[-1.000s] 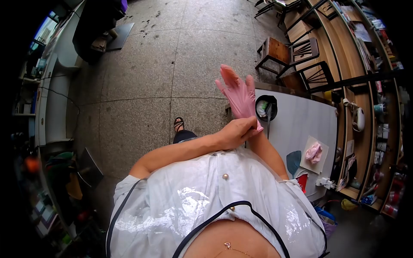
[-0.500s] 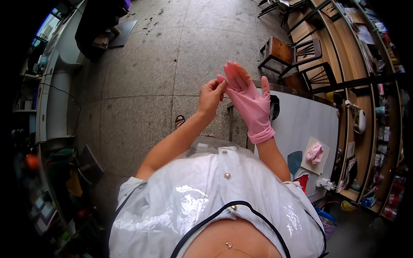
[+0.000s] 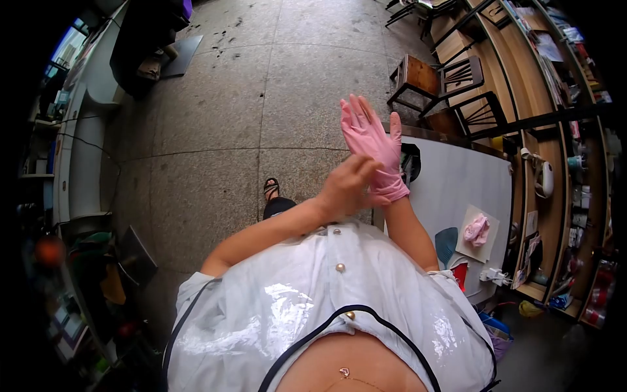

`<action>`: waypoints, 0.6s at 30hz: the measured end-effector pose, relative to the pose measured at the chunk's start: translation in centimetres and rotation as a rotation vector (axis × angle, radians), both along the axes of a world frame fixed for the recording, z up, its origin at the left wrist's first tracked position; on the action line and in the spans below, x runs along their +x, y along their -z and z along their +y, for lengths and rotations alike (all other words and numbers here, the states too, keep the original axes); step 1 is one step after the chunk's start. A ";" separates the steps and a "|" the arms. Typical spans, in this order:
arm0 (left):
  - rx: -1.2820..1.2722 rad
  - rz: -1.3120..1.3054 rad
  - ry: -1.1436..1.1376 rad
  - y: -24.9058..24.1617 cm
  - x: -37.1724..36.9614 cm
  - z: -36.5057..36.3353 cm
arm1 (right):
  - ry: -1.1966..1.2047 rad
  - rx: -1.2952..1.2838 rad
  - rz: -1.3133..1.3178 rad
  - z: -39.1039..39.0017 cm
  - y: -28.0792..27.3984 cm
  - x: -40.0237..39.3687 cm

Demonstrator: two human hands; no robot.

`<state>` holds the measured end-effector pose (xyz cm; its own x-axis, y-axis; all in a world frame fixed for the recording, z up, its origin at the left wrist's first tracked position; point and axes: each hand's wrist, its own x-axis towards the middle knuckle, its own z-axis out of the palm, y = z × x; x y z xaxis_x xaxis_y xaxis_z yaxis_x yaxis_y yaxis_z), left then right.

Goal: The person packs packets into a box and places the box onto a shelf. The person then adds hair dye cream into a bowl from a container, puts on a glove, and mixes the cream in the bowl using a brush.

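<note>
A pink rubber glove (image 3: 380, 145) covers my right hand (image 3: 372, 140), which is held up with its palm toward me and its fingers stretched out. The glove's cuff (image 3: 390, 191) sits at the wrist. My bare left hand (image 3: 349, 186) lies across the glove's lower palm near the cuff, slightly blurred. Its fingers are bent in and closed at the glove. Another crumpled pink glove (image 3: 477, 230) lies on a sheet of paper (image 3: 484, 252) on the white table to the right.
The white table (image 3: 450, 176) stands close at my right, with a white plug adapter (image 3: 495, 277) and a dark blue-grey flat piece (image 3: 446, 245) on it. Wooden chairs (image 3: 418, 75) and shelves (image 3: 509, 65) line the right. A white desk (image 3: 78, 170) is on the left.
My left hand has left the glove's fingertips and moved down to its lower palm near the cuff. The gloved fingers look straighter and filled. A foot in a sandal shows more.
</note>
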<state>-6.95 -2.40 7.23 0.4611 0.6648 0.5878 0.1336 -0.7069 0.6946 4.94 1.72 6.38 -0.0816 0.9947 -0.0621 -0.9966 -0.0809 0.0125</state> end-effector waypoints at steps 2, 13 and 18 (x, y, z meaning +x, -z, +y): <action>0.087 0.065 0.015 0.8 0.1 0.2 | 0.012 -0.010 -0.007 0.3 0.7 0.0; 0.126 0.182 -0.014 0.2 0.5 -0.6 | 0.099 -0.049 -0.117 1.5 2.5 0.3; -0.615 -0.050 0.156 -0.3 0.3 -1.2 | 0.136 -0.070 -0.338 1.5 2.4 0.1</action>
<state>-6.65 -3.64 7.57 0.5612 0.8151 0.1436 0.0179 -0.1854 0.9825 4.99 3.25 4.02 0.0883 0.9874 -0.1312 -0.9469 0.0423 -0.3188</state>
